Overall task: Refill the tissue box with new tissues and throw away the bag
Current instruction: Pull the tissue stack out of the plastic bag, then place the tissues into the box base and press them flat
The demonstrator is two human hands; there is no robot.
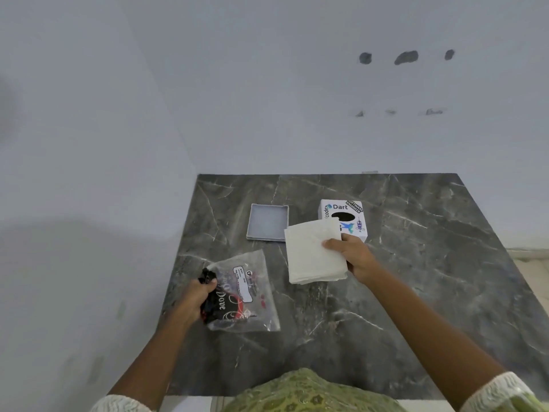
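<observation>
My right hand [353,257] grips a white stack of folded tissues [312,252] by its right edge, holding it just above the dark marble table [416,263]. Behind the stack stands the white tissue box [344,217] with stickers and a dark oval opening on top; the stack hides its front left corner. A grey square lid or tray [267,223] lies to the left of the box, open side up. My left hand [197,298] holds the clear plastic bag [246,292] with black and red print by its left end, the bag lying on the table.
White walls close the table in at the back and on the left. The table's right edge drops to a pale floor [531,263]. My green patterned clothing [306,394] covers the near edge.
</observation>
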